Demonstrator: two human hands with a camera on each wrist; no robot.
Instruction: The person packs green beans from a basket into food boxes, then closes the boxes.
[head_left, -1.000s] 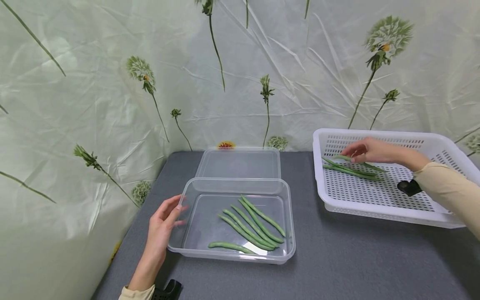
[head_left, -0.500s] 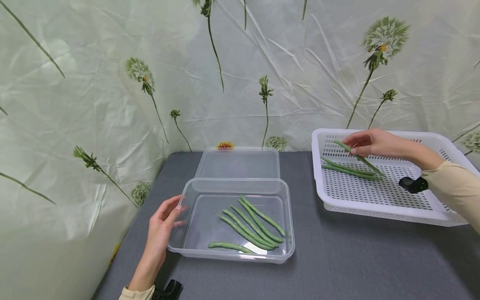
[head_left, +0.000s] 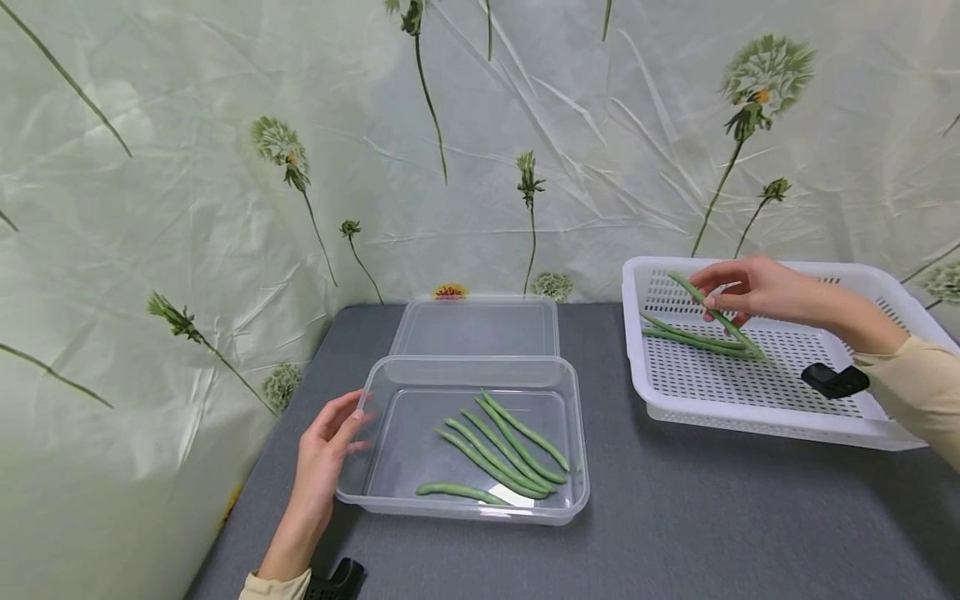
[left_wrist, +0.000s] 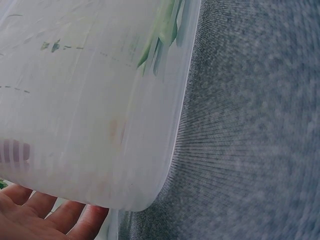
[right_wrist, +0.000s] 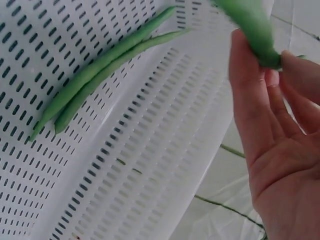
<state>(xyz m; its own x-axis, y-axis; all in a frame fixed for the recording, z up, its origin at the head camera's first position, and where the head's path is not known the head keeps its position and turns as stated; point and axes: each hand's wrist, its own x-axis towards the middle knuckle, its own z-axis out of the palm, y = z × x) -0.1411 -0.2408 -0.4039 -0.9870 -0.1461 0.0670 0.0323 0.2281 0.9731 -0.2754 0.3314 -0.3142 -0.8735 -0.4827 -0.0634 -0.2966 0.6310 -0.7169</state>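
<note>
holding: right hand (head_left: 757, 287) pinches one green bean (head_left: 716, 315) near its upper end, above the white basket (head_left: 757, 417)
left hand (head_left: 326, 450): open, fingers resting on the clear tub (head_left: 465, 508) wall
handling: light, slim, fairly stiff, probably snaps if bent; a mid-length pinch would balance it better
count: beans in basket (right_wrist: 95, 75) 2; beans in tub (head_left: 498, 454) 5; lid (head_left: 480, 327) 1, on the tabletop (head_left: 712, 517)

Clear, glossy plastic container (head_left: 577, 433) with matching smooth lid (head_left: 480, 327). White perforated plastic basket (head_left: 637, 367), matt. Grey tabletop (head_left: 712, 517) of rough, finely woven cloth. Crinkled, faintly shiny printed backdrop sheet (head_left: 187, 208). Smooth-skinned green beans (head_left: 502, 454).
</note>
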